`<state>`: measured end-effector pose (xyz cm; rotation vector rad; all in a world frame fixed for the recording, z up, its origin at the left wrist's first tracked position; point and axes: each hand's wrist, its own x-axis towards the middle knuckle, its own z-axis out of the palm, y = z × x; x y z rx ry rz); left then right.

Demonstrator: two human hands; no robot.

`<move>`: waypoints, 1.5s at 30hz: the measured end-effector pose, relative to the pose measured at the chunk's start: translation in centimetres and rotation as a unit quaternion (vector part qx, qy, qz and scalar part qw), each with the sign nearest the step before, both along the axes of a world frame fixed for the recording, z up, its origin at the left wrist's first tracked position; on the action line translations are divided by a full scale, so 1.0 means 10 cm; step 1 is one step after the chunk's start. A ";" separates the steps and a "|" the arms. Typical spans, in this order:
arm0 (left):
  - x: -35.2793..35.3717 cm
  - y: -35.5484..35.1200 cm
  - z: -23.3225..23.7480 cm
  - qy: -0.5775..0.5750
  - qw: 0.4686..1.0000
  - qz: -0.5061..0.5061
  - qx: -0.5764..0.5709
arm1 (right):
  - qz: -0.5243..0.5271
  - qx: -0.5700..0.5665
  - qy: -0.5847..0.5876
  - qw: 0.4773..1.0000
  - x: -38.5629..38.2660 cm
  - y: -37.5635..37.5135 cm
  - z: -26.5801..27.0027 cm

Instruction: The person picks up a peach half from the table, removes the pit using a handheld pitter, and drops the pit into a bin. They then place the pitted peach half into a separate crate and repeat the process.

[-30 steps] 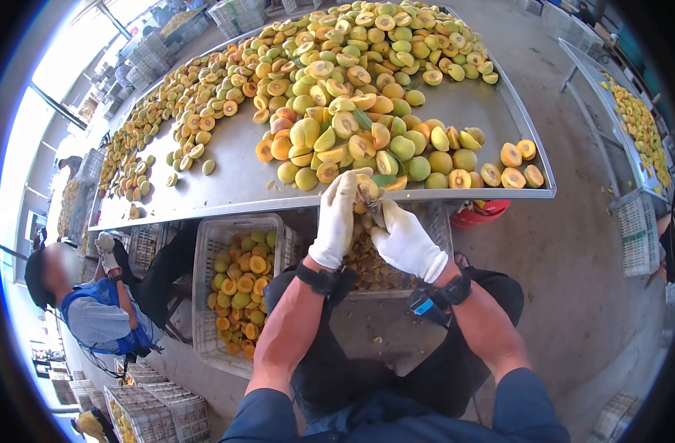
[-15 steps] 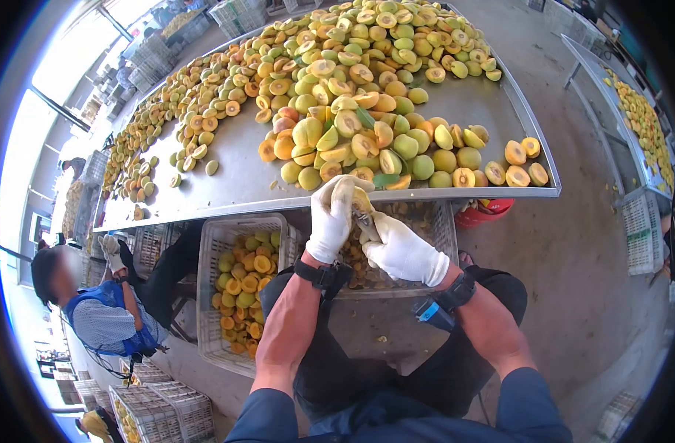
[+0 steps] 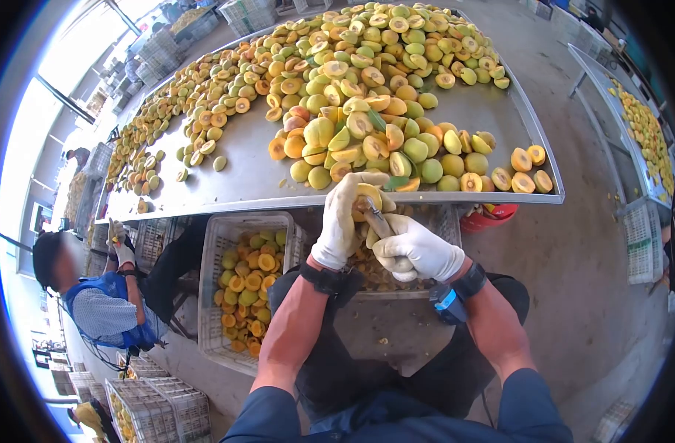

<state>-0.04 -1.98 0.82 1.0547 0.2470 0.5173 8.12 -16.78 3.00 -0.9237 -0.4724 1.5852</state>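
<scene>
My left hand [image 3: 339,225], in a white glove, is closed around a halved yellow peach [image 3: 370,193] just off the table's front edge. My right hand [image 3: 420,249], also gloved, grips a small metal pitting tool [image 3: 378,221], whose tip is against the cut face of the fruit. Fingers partly hide the tip and the peach. Beyond both hands lies a heap of halved peaches [image 3: 356,122] on the metal table [image 3: 241,159]. Below them is a crate [image 3: 446,229] with scraps inside, partly covered by my hands.
A white crate [image 3: 207,295] of peach halves stands to the left of my knees. A red bucket [image 3: 492,216] sits under the table's right side. At the left a person [image 3: 105,303] in a blue vest is seated. Another table [image 3: 599,111] with fruit stands far right.
Both hands have shifted slightly right, and the peach half is turned so its cut face shows more. The tool still meets the fruit. The seated person's hands have risen a little.
</scene>
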 end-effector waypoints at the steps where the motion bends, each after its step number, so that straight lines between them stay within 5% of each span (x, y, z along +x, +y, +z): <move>1: -0.02 0.07 -0.02 0.063 0.997 -0.033 0.000 | -0.002 0.002 -0.064 0.998 -0.03 0.01 0.01; 5: -0.06 0.14 0.09 0.179 0.981 -0.072 -0.011 | -0.022 -0.048 -0.182 0.982 -0.11 0.07 0.03; 12: -0.09 0.14 0.07 0.071 0.988 -0.044 0.130 | 0.046 0.002 0.022 0.999 -0.02 0.01 -0.01; 16: -0.08 0.16 0.04 0.061 0.989 -0.064 0.117 | 0.071 0.020 0.106 0.992 0.02 0.02 -0.10; 23: -0.03 0.24 0.01 0.125 0.980 -0.127 0.084 | 0.079 0.010 0.085 0.993 0.04 -0.02 -0.12; 25: 0.01 0.22 -0.06 0.136 0.981 -0.125 0.062 | 0.020 -0.035 0.001 0.999 -0.02 0.00 -0.03; 27: 0.08 0.18 -0.21 0.147 0.978 0.004 0.148 | 0.008 -0.045 -0.025 0.999 -0.05 0.02 -0.05; 30: 0.01 0.09 -0.20 0.106 0.984 0.035 0.138 | 0.011 -0.058 -0.020 0.998 -0.01 0.01 -0.07; 32: -0.03 0.10 -0.11 0.094 0.984 0.013 0.149 | 0.079 -0.018 0.094 0.992 0.06 -0.01 -0.18; 40: -0.08 0.21 0.07 0.181 0.969 -0.133 0.099 | 0.110 0.027 0.138 0.984 0.11 -0.01 -0.28; 43: -0.02 0.20 -0.02 0.120 0.973 -0.137 -0.144 | 0.113 0.048 0.122 0.985 0.11 -0.03 -0.26; 45: -0.04 0.22 0.05 0.117 0.972 -0.137 -0.153 | 0.140 0.055 0.108 0.983 0.12 -0.07 -0.22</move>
